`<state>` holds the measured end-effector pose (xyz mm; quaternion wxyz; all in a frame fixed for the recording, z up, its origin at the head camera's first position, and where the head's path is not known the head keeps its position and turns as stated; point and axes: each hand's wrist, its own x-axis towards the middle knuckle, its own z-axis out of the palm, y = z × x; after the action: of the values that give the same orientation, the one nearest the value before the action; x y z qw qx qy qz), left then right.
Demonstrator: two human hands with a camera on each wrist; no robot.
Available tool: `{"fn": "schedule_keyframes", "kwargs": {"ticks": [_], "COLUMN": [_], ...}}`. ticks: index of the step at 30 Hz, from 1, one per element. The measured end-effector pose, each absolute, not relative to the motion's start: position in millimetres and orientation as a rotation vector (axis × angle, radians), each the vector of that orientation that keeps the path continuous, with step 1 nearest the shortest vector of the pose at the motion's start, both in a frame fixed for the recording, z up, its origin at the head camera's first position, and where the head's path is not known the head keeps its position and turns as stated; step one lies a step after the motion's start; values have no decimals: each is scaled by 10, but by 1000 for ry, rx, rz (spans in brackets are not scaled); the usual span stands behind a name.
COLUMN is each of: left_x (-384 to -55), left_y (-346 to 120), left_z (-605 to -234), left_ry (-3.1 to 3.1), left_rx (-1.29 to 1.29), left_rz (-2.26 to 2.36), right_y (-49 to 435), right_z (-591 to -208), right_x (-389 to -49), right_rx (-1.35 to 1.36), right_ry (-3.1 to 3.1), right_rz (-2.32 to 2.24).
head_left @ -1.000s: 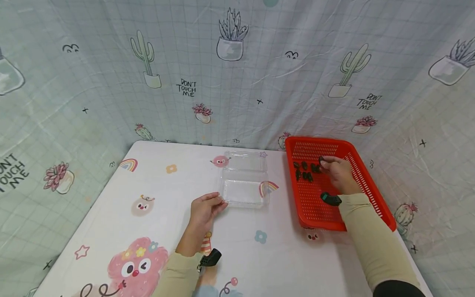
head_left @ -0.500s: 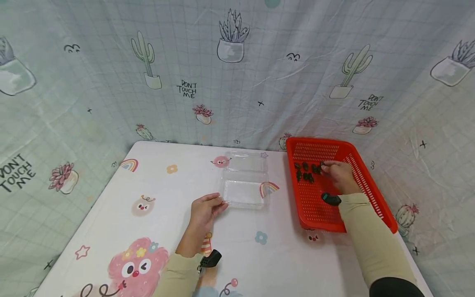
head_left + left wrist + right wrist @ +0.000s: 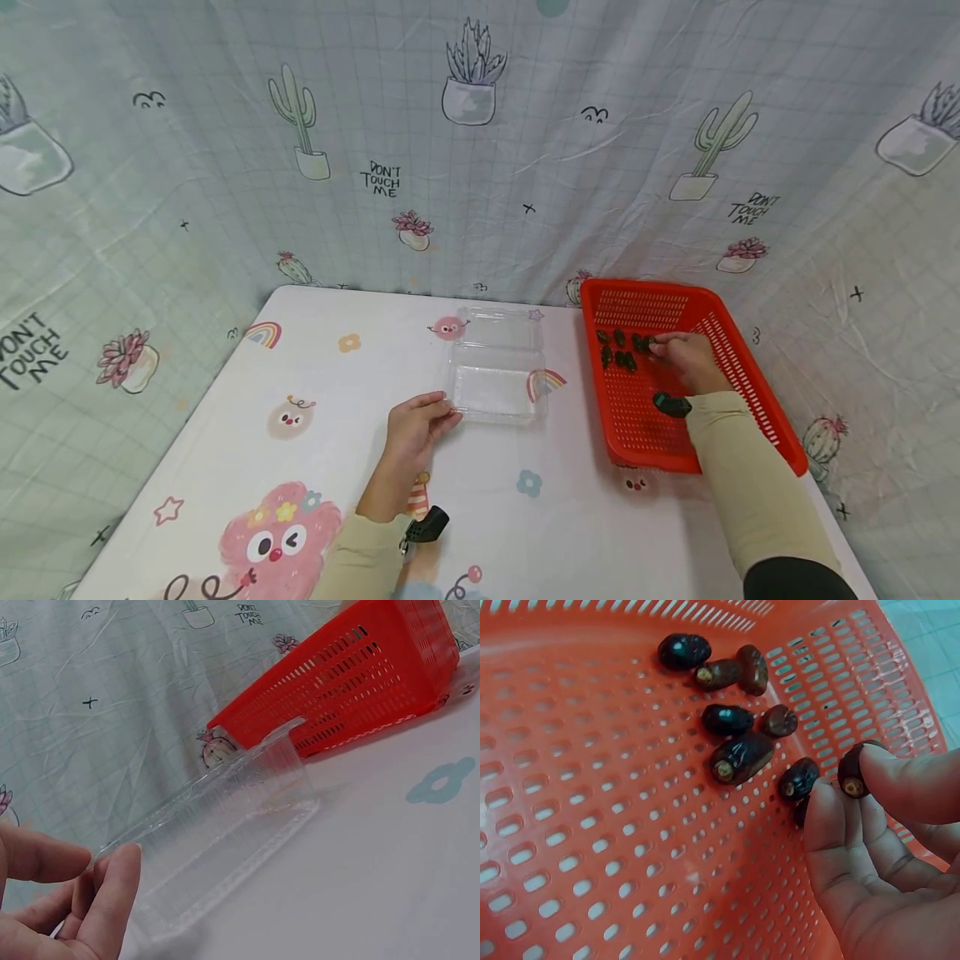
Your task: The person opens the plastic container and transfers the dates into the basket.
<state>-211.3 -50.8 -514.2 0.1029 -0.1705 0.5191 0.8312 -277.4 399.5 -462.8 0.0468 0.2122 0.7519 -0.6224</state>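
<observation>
My left hand [image 3: 411, 427] pinches the near left corner of a clear plastic clamshell box [image 3: 495, 414], which lies unfolded on the table with its lid towards the back. In the left wrist view, thumb and fingers [image 3: 112, 900] grip the box's thin rim [image 3: 199, 784]. Over the red basket, my right hand [image 3: 693, 362] holds a dark brown date. The right wrist view shows that date [image 3: 851, 774] between the thumb and fingertips, its pale stem end visible. Several other dates [image 3: 741, 759] lie loosely grouped on the basket floor, left of the hand; one is partly hidden behind the fingers.
The red perforated basket [image 3: 626, 454] stands at the table's right side, near the back curtain [image 3: 525, 150]. Its slotted walls rise around the dates. The white table [image 3: 315, 467] has printed cartoon figures. Fabric also hangs along both sides.
My right hand has lowered slightly in the basket with the date, bringing it near the others. The left hand and the clear box have stayed put. The head view has shifted a little.
</observation>
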Motion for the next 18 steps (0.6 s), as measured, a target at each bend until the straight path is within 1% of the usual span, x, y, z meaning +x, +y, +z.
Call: {"fn": "schedule_keyframes", "kwargs": {"ticks": [6,13,18], "left_x": [-2105,-2111,-2113], "left_y": [-510,-499,-500], "left_z": [-5123,-5137,-5145], "left_ry": [1518,1517,1516], "left_rx": [-500,-500,-501], "left_rz": [2468,2461,2455], "right_y": [4008,4034,4036], "right_z": [-4655,-4713,-4750], "right_x": [-2757,-2710,-2678], "right_rx": [680,649,666], "right_ry": [2344,2402,2394], "right_rz": [-1795,-1609,-1605]}}
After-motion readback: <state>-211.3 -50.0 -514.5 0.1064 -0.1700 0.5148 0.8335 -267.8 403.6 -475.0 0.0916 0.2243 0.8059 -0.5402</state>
